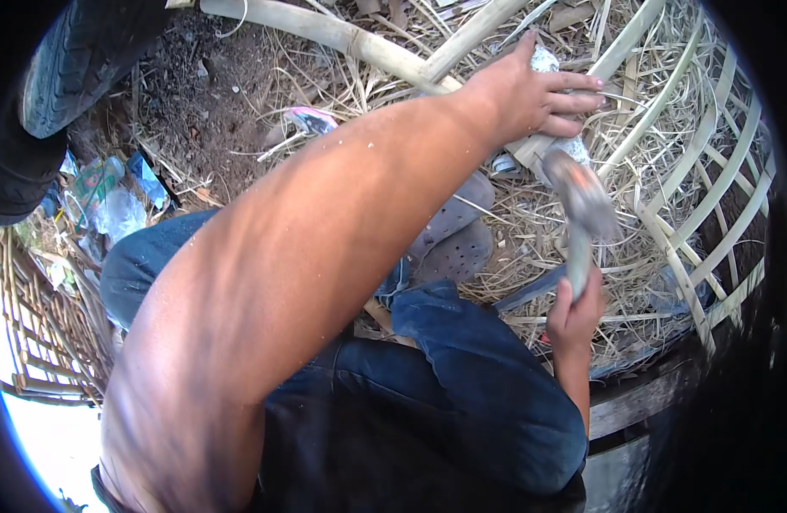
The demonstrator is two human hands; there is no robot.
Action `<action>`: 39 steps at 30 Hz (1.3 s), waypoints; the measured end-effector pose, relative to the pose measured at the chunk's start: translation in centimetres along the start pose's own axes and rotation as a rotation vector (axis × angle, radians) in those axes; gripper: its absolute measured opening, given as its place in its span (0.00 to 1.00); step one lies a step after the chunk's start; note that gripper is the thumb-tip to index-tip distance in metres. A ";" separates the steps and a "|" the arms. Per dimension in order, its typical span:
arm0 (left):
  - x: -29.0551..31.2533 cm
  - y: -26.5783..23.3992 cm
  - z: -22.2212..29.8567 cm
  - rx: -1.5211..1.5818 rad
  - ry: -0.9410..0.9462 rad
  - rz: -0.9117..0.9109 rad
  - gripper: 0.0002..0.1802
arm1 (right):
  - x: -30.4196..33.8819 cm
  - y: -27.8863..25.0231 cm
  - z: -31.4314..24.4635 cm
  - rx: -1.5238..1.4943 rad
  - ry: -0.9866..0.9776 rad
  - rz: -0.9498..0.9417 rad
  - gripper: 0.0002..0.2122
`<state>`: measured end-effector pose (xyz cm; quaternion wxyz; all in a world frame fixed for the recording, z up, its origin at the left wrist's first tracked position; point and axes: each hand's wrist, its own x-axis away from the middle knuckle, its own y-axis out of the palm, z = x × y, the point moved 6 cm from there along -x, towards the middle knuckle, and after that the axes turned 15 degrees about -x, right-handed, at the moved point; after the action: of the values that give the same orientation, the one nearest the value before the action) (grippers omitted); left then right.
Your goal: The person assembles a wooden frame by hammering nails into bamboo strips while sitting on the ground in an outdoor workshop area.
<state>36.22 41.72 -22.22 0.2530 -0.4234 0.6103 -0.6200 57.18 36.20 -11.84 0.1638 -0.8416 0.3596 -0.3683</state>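
Observation:
My left hand (552, 98) reaches across to the upper right, its fingers spread and pressed down over a pale, whitish block or stone (571, 150). A bamboo strip (620, 50) runs past the fingertips. What lies under the palm is hidden. Below it, my right hand (578, 312) is closed around the handle of a hammer (579, 256). The hammer's metal head is smeared by motion and hangs just below the left hand, near the block; whether they touch I cannot tell.
Split bamboo strips (699, 175) cross in an open weave at the right. Shavings litter the ground. A bamboo pole (317, 27) lies along the top. My grey clogs (453, 235) sit near my bent knees. Left are a tyre (56, 77), plastic litter (120, 214) and a woven lattice (47, 321).

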 end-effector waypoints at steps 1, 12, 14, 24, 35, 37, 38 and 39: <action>-0.2 0.1 0.0 -0.010 0.016 -0.023 0.35 | -0.4 0.3 1.1 0.033 0.041 -0.025 0.16; -1.1 0.6 0.8 -0.096 0.080 -0.151 0.37 | 1.0 0.4 3.0 -0.105 0.130 0.057 0.15; 0.8 -0.3 -0.4 -0.127 0.024 -0.089 0.31 | 1.7 0.7 2.3 -0.182 0.030 0.028 0.15; 0.0 -0.2 -0.1 -0.107 0.027 -0.056 0.32 | 0.9 -0.6 0.9 -0.197 0.007 0.078 0.12; -0.1 -0.8 -0.3 -0.057 0.079 -0.153 0.47 | 1.1 -0.4 0.5 -0.194 -0.014 0.038 0.15; 0.0 -1.0 -0.4 -0.079 0.080 -0.163 0.52 | 0.3 -0.1 -0.4 -0.161 -0.014 0.103 0.14; -0.1 -1.0 -0.4 -0.082 0.078 -0.162 0.52 | 0.0 -0.1 0.0 -0.161 -0.017 0.105 0.14; -0.2 -0.9 -0.2 -0.086 0.071 -0.166 0.52 | -0.1 0.1 1.2 -0.141 0.061 0.052 0.14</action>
<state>36.35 42.08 -21.35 0.1605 -0.4609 0.6078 -0.6265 57.94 36.20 -12.77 0.1027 -0.8298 0.4110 -0.3631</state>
